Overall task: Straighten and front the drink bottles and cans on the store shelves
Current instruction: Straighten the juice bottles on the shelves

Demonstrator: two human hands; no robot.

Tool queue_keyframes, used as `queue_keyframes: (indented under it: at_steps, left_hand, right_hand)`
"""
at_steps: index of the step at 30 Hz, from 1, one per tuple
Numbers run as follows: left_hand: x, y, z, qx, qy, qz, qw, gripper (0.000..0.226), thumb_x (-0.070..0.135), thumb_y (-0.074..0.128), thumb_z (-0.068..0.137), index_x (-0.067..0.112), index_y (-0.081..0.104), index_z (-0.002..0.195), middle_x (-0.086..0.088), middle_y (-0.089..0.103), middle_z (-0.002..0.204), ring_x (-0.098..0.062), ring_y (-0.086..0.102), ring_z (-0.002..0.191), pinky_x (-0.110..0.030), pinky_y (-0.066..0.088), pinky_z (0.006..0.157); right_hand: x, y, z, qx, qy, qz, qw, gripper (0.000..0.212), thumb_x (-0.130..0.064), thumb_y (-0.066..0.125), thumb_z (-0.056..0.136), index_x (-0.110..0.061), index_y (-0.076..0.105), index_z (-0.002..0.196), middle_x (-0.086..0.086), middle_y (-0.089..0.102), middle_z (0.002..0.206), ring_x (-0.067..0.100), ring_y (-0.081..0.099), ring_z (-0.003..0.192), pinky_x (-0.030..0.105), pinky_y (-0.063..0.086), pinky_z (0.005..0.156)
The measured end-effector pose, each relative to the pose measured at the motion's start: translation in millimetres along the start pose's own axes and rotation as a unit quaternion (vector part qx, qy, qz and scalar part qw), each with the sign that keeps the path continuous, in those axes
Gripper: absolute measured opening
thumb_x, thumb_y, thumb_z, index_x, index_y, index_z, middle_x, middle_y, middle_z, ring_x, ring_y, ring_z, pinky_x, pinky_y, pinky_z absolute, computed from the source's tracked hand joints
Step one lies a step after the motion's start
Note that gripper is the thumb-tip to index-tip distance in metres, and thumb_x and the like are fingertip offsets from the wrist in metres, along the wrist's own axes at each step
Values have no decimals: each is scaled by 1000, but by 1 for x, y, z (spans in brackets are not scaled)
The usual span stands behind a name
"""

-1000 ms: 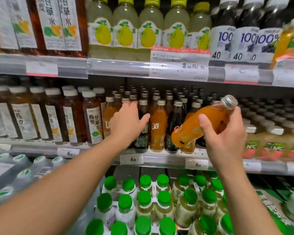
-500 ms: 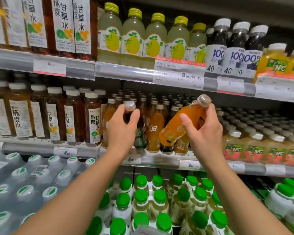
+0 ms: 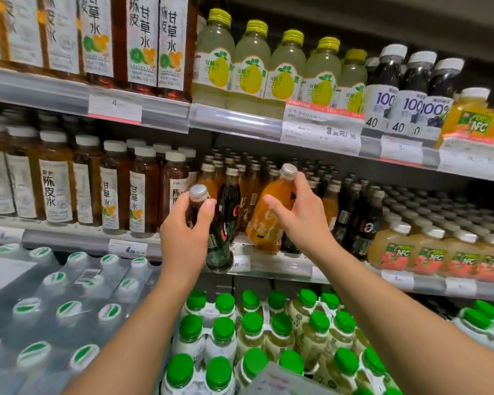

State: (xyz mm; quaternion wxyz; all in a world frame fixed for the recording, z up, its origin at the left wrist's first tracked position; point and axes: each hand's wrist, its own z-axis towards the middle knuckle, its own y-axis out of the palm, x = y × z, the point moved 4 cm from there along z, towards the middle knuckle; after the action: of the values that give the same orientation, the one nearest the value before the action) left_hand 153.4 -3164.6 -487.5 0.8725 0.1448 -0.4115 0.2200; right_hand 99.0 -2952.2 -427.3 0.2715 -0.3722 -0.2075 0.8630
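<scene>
The left grip (image 3: 187,238) is wrapped round a dark glass bottle (image 3: 218,246) with a silver cap, held tilted just in front of the middle shelf (image 3: 283,265), its base out past the shelf's edge. The right grip (image 3: 295,216) clasps an orange bottle (image 3: 268,220) by its upper body, leaning left, its bottom near the shelf front. Behind them stand rows of small dark and orange bottles (image 3: 354,212). Brown tea bottles (image 3: 139,195) fill the left side, green-capped bottles (image 3: 251,323) the shelf below.
</scene>
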Motion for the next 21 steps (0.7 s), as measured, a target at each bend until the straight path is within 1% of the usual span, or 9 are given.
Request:
queue_keyframes:
  at_steps: [3, 6, 8, 11, 13, 16, 19, 20, 21]
  left_hand:
    - [-7, 3, -7, -25, 0, 4, 1000, 21, 45, 55, 97, 27, 65, 99, 7, 67, 88, -13, 62, 85, -39, 51, 76]
    - [-19, 4, -11, -37, 0, 17, 999, 12, 37, 58, 101, 28, 65, 100, 8, 68, 88, -11, 63, 84, -38, 53, 74]
    - [-26, 4, -12, -40, -8, 17, 999, 13, 36, 58, 101, 26, 66, 101, 8, 68, 90, -11, 64, 87, -42, 55, 78]
    - [-32, 7, -16, -48, -21, 7, 999, 22, 44, 57, 99, 24, 66, 98, 8, 68, 89, -13, 64, 87, -49, 55, 79]
    - [-34, 9, -18, -59, -26, 5, 998, 22, 44, 57, 99, 25, 66, 99, 8, 69, 90, -12, 65, 88, -48, 55, 80]
    - [-34, 12, -20, -70, -20, 9, 997, 17, 42, 57, 100, 29, 67, 103, 13, 69, 95, -9, 66, 93, -44, 56, 84]
    - [-32, 12, -20, -73, -26, 0, 997, 24, 48, 55, 96, 28, 68, 101, 11, 70, 94, -12, 66, 92, -44, 55, 84]
    - [-32, 13, -20, -74, -34, -7, 997, 23, 47, 56, 97, 28, 68, 99, 9, 70, 93, -13, 66, 92, -44, 56, 84]
    - [-32, 13, -20, -75, -44, -14, 996, 20, 44, 58, 99, 27, 68, 98, 7, 70, 92, -14, 66, 91, -42, 56, 83]
  right_hand:
    - [1, 14, 9, -19, 0, -22, 1000, 48, -53, 67, 92, -29, 46, 129, -8, 60, 118, 15, 61, 106, 42, 57, 92]
    - [1, 28, 16, -32, 13, -57, 998, 56, -51, 68, 93, -27, 44, 137, -7, 58, 125, 19, 60, 113, 45, 57, 96]
    - [3, 35, 21, -40, 27, -73, 996, 57, -48, 68, 94, -24, 42, 138, -7, 60, 120, 18, 62, 107, 44, 58, 93]
    - [8, 39, 28, -43, 55, -105, 992, 68, -45, 67, 95, -16, 33, 147, -7, 63, 100, 13, 65, 88, 41, 61, 85]
    - [14, 43, 33, -45, 68, -136, 987, 73, -46, 67, 95, -12, 31, 149, -2, 65, 94, 16, 68, 83, 42, 62, 81]
    - [19, 50, 39, -56, 82, -157, 983, 70, -49, 67, 94, -10, 37, 144, 1, 66, 94, 20, 69, 82, 44, 63, 79]
    - [14, 53, 47, -78, 69, -186, 977, 49, -50, 67, 94, -15, 49, 123, -1, 64, 90, 18, 68, 76, 42, 62, 75]
    - [12, 53, 49, -86, 71, -198, 974, 48, -50, 67, 94, -15, 49, 120, -1, 63, 90, 18, 68, 75, 41, 62, 74]
    - [10, 53, 51, -89, 74, -202, 973, 50, -49, 67, 94, -14, 49, 124, 0, 63, 92, 18, 68, 75, 40, 63, 74]
